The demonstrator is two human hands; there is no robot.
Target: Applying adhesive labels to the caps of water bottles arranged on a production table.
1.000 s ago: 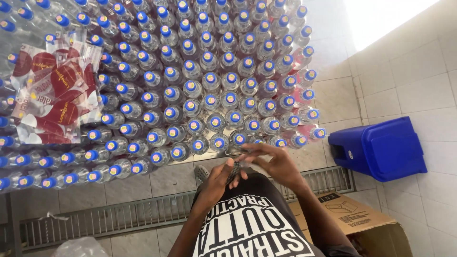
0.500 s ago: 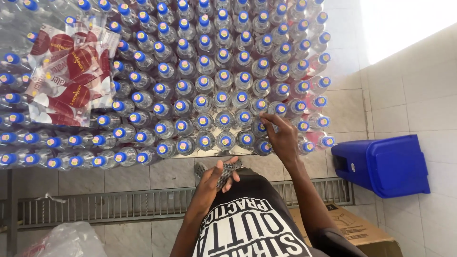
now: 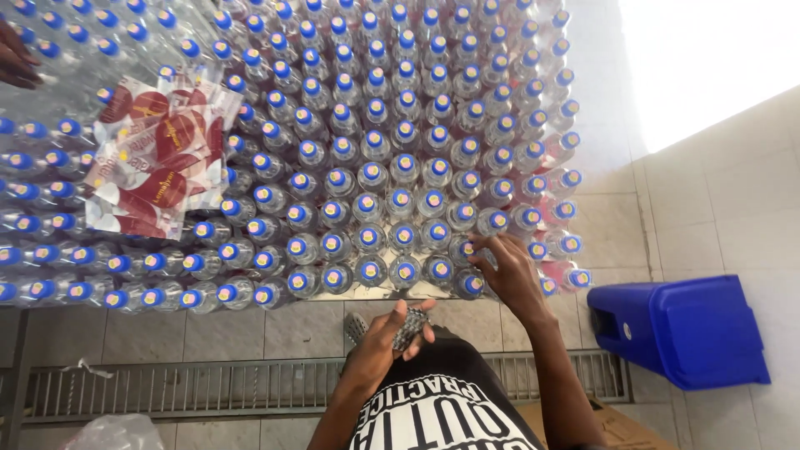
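My right fingers [image 3: 493, 250] back on blue-capped bottle [image 3: 468, 250] near tabletop's front right corner, pinching at its cap; a second ago they met left hand [image 3: 385, 329]. Left fingers curled round stack of small dark seals [image 3: 408, 319], below front edge. Next cap under way.
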